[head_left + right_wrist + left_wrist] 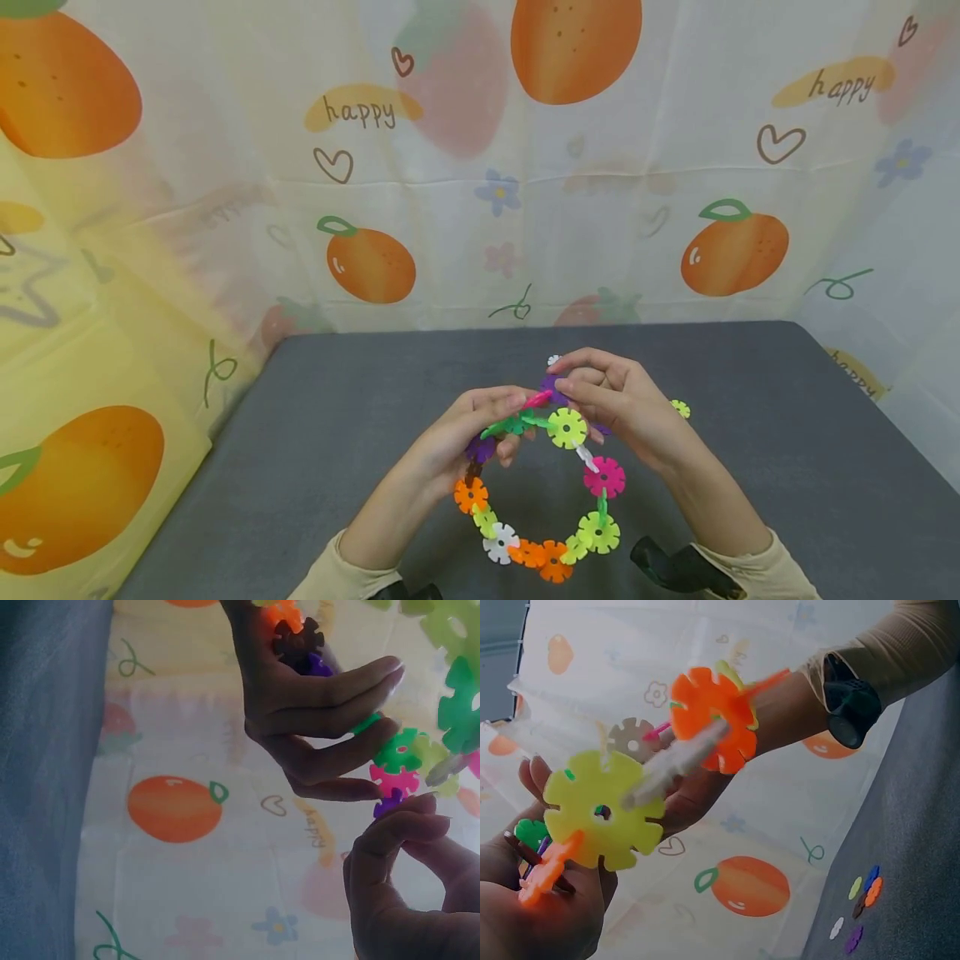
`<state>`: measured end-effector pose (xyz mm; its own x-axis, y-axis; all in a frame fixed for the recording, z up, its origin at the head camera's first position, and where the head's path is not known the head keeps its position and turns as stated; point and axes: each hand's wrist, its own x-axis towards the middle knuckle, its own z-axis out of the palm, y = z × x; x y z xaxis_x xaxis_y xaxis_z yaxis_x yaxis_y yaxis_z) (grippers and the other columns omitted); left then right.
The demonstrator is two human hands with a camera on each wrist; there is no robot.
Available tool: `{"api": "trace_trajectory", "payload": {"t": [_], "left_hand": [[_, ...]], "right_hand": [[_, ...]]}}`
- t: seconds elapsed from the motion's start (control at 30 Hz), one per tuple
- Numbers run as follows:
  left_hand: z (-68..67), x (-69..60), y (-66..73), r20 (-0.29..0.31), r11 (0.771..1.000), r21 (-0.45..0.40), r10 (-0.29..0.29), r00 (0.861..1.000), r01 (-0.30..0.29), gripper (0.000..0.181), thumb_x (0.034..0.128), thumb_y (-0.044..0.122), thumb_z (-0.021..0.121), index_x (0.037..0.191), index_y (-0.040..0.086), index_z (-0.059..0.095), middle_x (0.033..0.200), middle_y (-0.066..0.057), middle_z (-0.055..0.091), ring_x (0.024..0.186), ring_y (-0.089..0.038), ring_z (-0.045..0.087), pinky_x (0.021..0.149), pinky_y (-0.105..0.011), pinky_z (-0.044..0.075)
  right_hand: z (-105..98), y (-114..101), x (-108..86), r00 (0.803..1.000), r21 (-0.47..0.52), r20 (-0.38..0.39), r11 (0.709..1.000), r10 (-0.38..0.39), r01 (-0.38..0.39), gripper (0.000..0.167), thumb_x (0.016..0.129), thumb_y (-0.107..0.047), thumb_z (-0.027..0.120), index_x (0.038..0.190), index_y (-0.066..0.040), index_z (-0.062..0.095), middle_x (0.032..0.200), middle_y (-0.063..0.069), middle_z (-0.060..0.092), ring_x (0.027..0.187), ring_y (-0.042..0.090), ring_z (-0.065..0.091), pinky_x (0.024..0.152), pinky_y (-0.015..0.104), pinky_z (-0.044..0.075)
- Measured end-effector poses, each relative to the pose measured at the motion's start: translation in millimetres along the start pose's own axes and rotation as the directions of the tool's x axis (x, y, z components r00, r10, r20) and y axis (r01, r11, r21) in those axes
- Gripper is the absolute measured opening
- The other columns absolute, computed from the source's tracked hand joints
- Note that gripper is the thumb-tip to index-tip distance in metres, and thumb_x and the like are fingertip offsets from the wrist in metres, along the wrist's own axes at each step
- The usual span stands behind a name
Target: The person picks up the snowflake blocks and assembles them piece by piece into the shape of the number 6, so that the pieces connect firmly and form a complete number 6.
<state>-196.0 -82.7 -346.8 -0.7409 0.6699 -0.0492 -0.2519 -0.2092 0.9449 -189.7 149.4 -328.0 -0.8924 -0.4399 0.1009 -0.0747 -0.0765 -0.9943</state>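
Observation:
A ring of colourful notched plastic snowflake discs hangs between the hands, with orange discs (555, 562) at the bottom and a magenta disc (604, 477) on its right side. My left hand (459, 429) grips its upper left part, by the green discs (397, 750) and a pink disc (537, 400). Between thumb and fingertips, my right hand (626, 404) pinches a purple disc (388, 802) that touches the pink one. Fingers partly hide the purple disc, so how firmly the two are slotted cannot be told.
On the grey table (315, 475) lie loose discs: a yellow-green disc (681, 408) beyond the right wrist, and several more, including an orange disc (874, 891), in the left wrist view. A fruit-printed cloth (465, 250) hangs behind the table.

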Motion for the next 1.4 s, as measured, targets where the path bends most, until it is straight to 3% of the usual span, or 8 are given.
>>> {"api": "trace_trajectory", "payload": {"t": [0.27, 0.5, 0.67, 0.77, 0.93, 1.0, 1.2, 1.4], "left_hand": [[-1.8, 2.0, -2.2, -0.002, 1.000, -0.009, -0.008, 1.000, 0.008, 0.020, 0.0980, 0.029, 0.059, 0.104, 0.010, 0.061, 0.080, 0.003, 0.070, 0.052, -0.002, 0.054, 0.056, -0.015, 0.051], [0.1, 4.0, -4.4, -0.030, 1.000, -0.003, 0.003, 1.000, -0.003, 0.013, 0.0979, 0.021, 0.059, 0.104, 0.010, 0.062, 0.082, -0.002, 0.069, 0.052, -0.006, 0.055, 0.056, -0.019, 0.053], [3.5, 7.1, -4.9, -0.031, 1.000, 0.005, -0.009, 0.999, 0.009, 0.022, 0.0986, 0.023, 0.058, 0.115, 0.008, 0.060, 0.087, -0.004, 0.068, 0.054, -0.006, 0.057, 0.060, -0.021, 0.053], [3.7, 7.4, -4.6, -0.052, 1.000, 0.012, -0.013, 0.999, 0.014, 0.030, 0.0996, 0.027, 0.055, 0.120, 0.005, 0.058, 0.088, -0.002, 0.069, 0.055, -0.006, 0.058, 0.061, -0.021, 0.054], [3.0, 5.5, -4.7, -0.064, 1.000, 0.023, -0.011, 0.998, 0.013, 0.031, 0.0992, 0.027, 0.056, 0.120, 0.004, 0.059, 0.083, 0.001, 0.068, 0.053, -0.006, 0.059, 0.060, -0.021, 0.054], [3.2, 4.7, -5.0, -0.053, 0.999, 0.031, -0.008, 0.999, 0.010, 0.028, 0.0982, 0.027, 0.058, 0.116, 0.005, 0.060, 0.082, 0.000, 0.067, 0.052, -0.006, 0.057, 0.057, -0.021, 0.054], [1.1, 4.5, -5.7, -0.013, 1.000, 0.023, -0.006, 1.000, 0.006, 0.023, 0.0983, 0.029, 0.059, 0.107, 0.008, 0.062, 0.078, 0.001, 0.069, 0.045, -0.004, 0.049, 0.050, -0.018, 0.046], [-0.8, 4.5, -4.2, -0.016, 0.998, 0.059, 0.031, 0.999, -0.030, 0.024, 0.0968, 0.028, 0.061, 0.111, 0.008, 0.062, 0.076, 0.000, 0.066, 0.046, -0.007, 0.057, 0.050, -0.024, 0.054]], "right_hand": [[-1, 5, 2.0, 1.000, -0.038, 0.019, 0.999, -0.021, 0.021, 0.017, 0.098, -0.014, 0.057, 0.113, -0.007, 0.056, 0.072, -0.009, 0.061, 0.054, 0.011, 0.041, 0.047, 0.023, 0.041], [1, 7, 3.4, 0.999, -0.149, -0.017, 0.988, -0.037, 0.034, 0.019, 0.097, -0.018, 0.061, 0.112, -0.007, 0.056, 0.067, -0.005, 0.054, 0.055, 0.015, 0.041, 0.047, 0.027, 0.040], [-5, 2, 2.1, 0.999, -0.238, -0.008, 0.971, -0.033, 0.030, 0.025, 0.100, -0.026, 0.056, 0.120, -0.011, 0.059, 0.080, -0.002, 0.062, 0.073, 0.014, 0.057, 0.072, 0.027, 0.054], [-9, 1, 1.8, 1.000, -0.243, -0.002, 0.970, -0.002, 0.002, 0.030, 0.101, -0.031, 0.053, 0.124, -0.013, 0.060, 0.094, -0.002, 0.065, 0.089, 0.012, 0.062, 0.087, 0.029, 0.053], [-10, 3, 3.6, 0.998, -0.232, 0.004, 0.971, 0.056, -0.053, 0.030, 0.099, -0.028, 0.057, 0.122, -0.010, 0.062, 0.070, -0.007, 0.055, 0.067, 0.009, 0.054, 0.062, 0.024, 0.050], [-9, 5, 4.0, 0.999, -0.227, 0.005, 0.973, 0.052, -0.049, 0.028, 0.098, -0.025, 0.059, 0.120, -0.008, 0.062, 0.060, -0.006, 0.042, 0.055, 0.012, 0.040, 0.048, 0.025, 0.038], [-2, 2, 2.3, 0.998, -0.170, -0.055, 0.985, 0.018, -0.027, 0.023, 0.097, -0.023, 0.059, 0.113, -0.007, 0.065, 0.062, -0.006, 0.047, 0.053, 0.011, 0.037, 0.043, 0.026, 0.028], [3, 6, 4.3, 0.992, -0.183, -0.127, 0.983, -0.013, -0.011, 0.029, 0.097, -0.024, 0.061, 0.117, -0.003, 0.063, 0.061, -0.006, 0.047, 0.053, 0.014, 0.037, 0.049, 0.025, 0.036]]}}
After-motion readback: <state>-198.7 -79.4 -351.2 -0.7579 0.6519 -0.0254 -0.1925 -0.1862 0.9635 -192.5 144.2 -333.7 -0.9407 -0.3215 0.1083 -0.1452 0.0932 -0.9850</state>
